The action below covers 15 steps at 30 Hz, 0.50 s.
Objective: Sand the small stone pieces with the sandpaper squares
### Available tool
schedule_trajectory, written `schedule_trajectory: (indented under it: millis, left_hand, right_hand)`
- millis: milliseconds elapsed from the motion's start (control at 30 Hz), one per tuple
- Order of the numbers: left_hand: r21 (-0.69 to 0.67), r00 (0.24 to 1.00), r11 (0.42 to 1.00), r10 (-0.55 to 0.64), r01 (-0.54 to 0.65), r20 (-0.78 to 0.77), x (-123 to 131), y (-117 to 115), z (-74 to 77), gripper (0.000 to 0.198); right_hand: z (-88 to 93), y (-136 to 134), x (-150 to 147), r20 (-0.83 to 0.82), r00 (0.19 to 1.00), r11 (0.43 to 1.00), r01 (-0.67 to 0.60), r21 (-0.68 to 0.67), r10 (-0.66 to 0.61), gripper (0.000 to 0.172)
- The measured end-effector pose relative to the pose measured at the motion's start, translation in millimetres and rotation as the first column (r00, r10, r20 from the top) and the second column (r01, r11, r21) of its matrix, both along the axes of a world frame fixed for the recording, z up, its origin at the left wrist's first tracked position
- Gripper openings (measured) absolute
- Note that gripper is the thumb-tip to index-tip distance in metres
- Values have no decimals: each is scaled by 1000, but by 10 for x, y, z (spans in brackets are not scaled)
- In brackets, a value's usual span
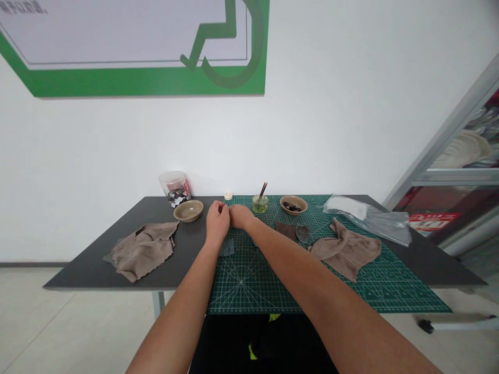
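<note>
At the left edge of the green cutting mat (pixel 241 291), my left hand (pixel 218 222) is closed, its fingers curled, with a hint of something dark at the fingertips. Pressed close beside it, my right hand (pixel 240 216) is closed too, and its fingers are mostly hidden. What either hand holds is too small to make out. A small translucent sheet (pixel 226 248) lies on the mat just below my hands. A small cream-coloured cap (pixel 228 196) stands behind them. To their right is a glass jar (pixel 260 204) of yellowish liquid with thin dark sticks standing in it.
An empty tan bowl (pixel 188 211), a clear tub (pixel 175 188) of small pieces and a brown cloth (pixel 146 249) are on the left. Rightward are a bowl (pixel 293 204) with dark pieces, a dark brown square (pixel 286 230), another cloth (pixel 346 249) and a plastic bag (pixel 374 221).
</note>
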<state>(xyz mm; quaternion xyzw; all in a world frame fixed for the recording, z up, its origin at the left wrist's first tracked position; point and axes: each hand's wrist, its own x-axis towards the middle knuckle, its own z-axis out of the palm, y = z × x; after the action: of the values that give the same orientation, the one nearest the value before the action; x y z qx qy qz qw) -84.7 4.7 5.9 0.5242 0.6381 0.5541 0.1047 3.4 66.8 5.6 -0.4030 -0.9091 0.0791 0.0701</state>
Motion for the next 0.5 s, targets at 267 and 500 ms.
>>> schedule_trajectory:
  millis: [267, 500]
  left_hand:
    - [126, 999, 992, -14, 18, -33, -12, 42, -256, 15]
    - [209, 955, 977, -101, 42, 280, -49, 103, -341, 28]
  right_hand:
    - [4, 53, -68, -191, 933, 950, 313, 15, -304, 46]
    - [152, 141, -129, -330, 847, 902, 431, -29, -416, 49]
